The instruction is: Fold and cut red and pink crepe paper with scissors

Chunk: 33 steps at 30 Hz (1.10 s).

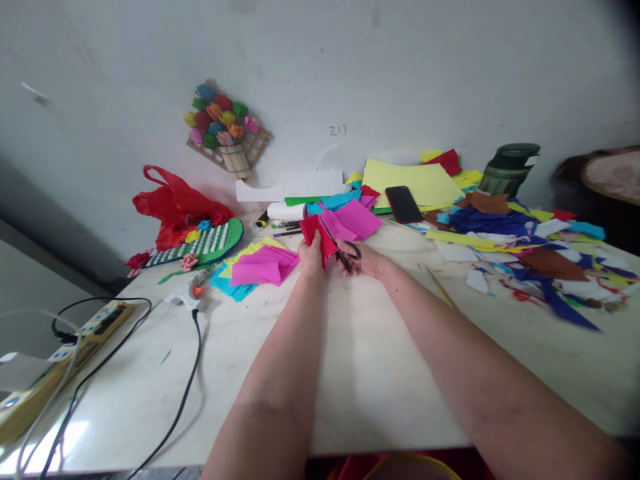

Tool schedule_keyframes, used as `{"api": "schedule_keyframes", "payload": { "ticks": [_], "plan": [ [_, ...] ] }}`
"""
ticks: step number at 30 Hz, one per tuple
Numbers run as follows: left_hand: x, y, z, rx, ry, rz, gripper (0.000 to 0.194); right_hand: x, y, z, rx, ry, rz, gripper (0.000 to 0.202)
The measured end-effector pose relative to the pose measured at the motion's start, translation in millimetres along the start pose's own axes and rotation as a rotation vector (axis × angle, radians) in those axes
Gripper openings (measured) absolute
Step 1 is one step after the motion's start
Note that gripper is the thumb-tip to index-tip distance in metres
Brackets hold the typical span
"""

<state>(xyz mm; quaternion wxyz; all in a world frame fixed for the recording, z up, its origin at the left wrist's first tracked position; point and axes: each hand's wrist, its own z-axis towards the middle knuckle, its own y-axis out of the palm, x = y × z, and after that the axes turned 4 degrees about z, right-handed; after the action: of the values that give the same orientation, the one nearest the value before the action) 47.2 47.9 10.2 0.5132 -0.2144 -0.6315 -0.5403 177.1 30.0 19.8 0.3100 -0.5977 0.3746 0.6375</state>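
the bare left forearm [280, 360] reaches in from seven o'clock, pointing toward one; the bare right forearm [465, 350] slants from four o'clock toward ten. the left hand [311, 257] is closed in a grip, thumb [317, 242] pointing to twelve. just at its three o'clock side, the right hand [367, 259] has its fingers [351, 268] curled in.

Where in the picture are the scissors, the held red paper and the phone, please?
Scissors [342, 259]: head view, black handle.
Held red paper [328, 249]: head view, lower right part.
Phone [404, 205]: head view, dark screen.
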Motion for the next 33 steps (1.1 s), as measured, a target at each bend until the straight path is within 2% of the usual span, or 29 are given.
{"api": "schedule_keyframes", "payload": {
  "ticks": [33],
  "plan": [
    [-1.6, -3.5, 4.5, 0.001, 0.061, 0.064, 0.037, 1.3, 4.0, 0.3, 0.076, -0.003, -0.021, 0.042]
  ]
}}
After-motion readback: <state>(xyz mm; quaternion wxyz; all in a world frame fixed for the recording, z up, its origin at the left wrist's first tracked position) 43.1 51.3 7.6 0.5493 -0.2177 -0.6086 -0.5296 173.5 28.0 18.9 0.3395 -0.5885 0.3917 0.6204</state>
